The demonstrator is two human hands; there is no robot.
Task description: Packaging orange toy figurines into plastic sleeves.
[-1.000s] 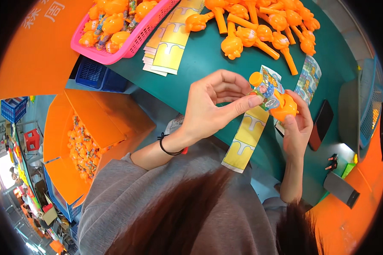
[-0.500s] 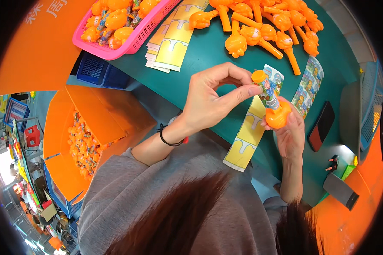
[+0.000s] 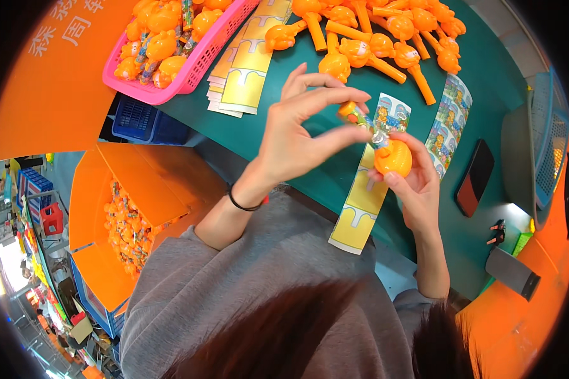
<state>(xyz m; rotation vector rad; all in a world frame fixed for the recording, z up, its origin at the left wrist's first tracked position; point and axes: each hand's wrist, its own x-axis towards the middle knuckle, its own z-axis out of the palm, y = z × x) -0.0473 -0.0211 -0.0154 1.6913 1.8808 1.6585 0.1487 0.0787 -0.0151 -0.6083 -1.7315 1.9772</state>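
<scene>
My right hand [image 3: 417, 189] grips an orange plastic toy [image 3: 393, 158] by its round head, fingers wrapped about it. The toy's handle tilts up to the left, with a colourful printed sticker around it and an orange end. Close beside that handle, my left hand [image 3: 297, 126] is spread, its thumb and fingers apart on either side of the handle's end. I cannot tell whether the thumb touches it. Beneath the toy lies a yellow sticker strip [image 3: 359, 218], and a printed sticker strip [image 3: 450, 120] is to its right.
Several orange toys [image 3: 360, 50] without stickers lie at the far side of the green table [image 3: 297, 158]. A pink basket [image 3: 189, 72] of wrapped toys and more yellow strips [image 3: 243, 88] are at the left. A phone [image 3: 474, 177] lies right; an orange box [image 3: 152, 183] stands lower left.
My left hand has opened from its pinch on the handle's end. The toy has tilted further left and shifted slightly left in my right hand. The whole view has shifted a little.
</scene>
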